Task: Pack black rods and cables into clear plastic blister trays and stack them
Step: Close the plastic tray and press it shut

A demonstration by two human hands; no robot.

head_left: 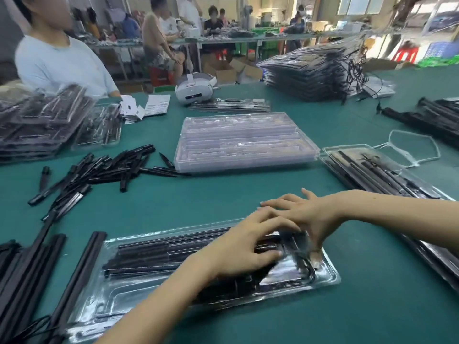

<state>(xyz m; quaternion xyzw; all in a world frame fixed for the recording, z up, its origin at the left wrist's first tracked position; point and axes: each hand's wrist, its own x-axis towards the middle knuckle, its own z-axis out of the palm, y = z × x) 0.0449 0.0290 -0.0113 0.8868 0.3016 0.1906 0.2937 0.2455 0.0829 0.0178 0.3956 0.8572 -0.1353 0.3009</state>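
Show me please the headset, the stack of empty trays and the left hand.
headset [195, 89]: head view, on its white front shell.
empty trays [244, 141]: head view, top tray's middle.
left hand [244, 247]: head view, back of hand.

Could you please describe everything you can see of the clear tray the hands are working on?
The clear blister tray is thin, glossy moulded plastic, rectangular with rounded corners, lying flat on the green table. Long black rods fill its far channels; a coiled black cable sits at its right end. The left hand and right hand press there.
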